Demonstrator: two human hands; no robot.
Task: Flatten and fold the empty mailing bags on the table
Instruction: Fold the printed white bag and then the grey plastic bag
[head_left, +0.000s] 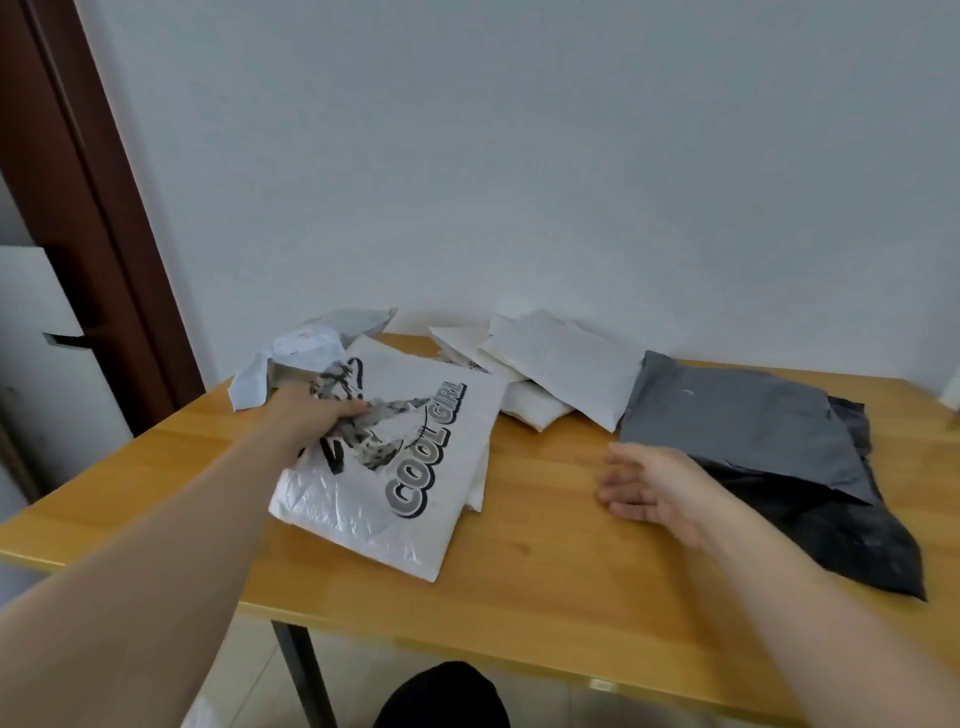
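A white mailing bag (415, 467) printed "COOL GIRL" lies flat on the wooden table (545, 561), left of centre. My left hand (317, 415) grips its bunched upper part, fingers curled into the plastic. Behind that hand sits a crumpled white bag (311, 348). My right hand (649, 488) hovers open over bare wood, fingers relaxed, just left of a grey bag (743, 421) that lies on a black bag (831, 525). Several white bags (561, 358) are stacked at the back centre against the wall.
The table stands against a pale wall (519, 156), with a dark brown door frame (88, 208) at the left. The table's near edge runs diagonally across the lower frame, a dark table leg (306, 675) under it. A dark shape (447, 696) shows below the edge.
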